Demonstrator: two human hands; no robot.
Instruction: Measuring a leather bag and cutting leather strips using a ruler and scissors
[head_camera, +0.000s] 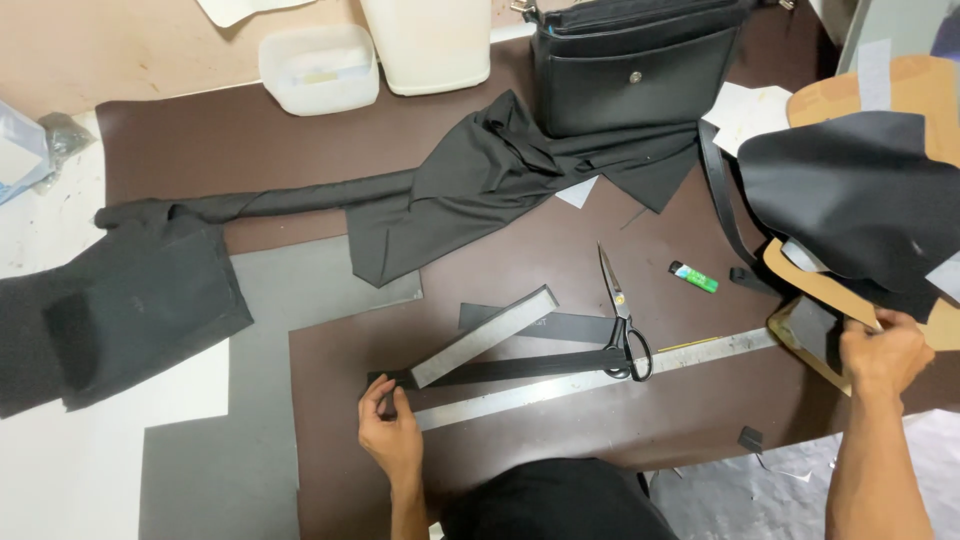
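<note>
**Left hand on the strip, right hand at the cardboard pattern**

My left hand (392, 432) comes up from the bottom edge of the view, wrist straight, fingers bent forward. Thumb and forefinger are pinched narrowly onto the near end of a thin black strip (510, 369), pressing it against the brown work mat (560, 250). The strip is long, flat and dark. It runs from my fingertips off to the right, lying just above the long steel ruler (600, 383) and nearly parallel to it. A shorter grey metal bar (485, 336) lies slanted across the strip's left part, and its lower end is close to my fingers.

My right arm stretches out along the right edge, forearm rising steeply. My right hand (882, 352) is curled closed on the edge of a tan cardboard pattern piece (815, 290) that sits under a sheet of black material (860, 200). I see the knuckles and the back of the hand. The fingers are folded around the edge, so the hold is tight, not spread.

Black-handled scissors (622, 320) rest with their handles over the right part of the strip and blades pointing away from me. A small green lighter (693, 277) lies to their right, well apart from both hands. Farther up the mat, crumpled black fabric (470, 190) trails leftward from a black bag (635, 65) standing upright. White plastic containers (320, 65) stand beyond the mat.
</note>
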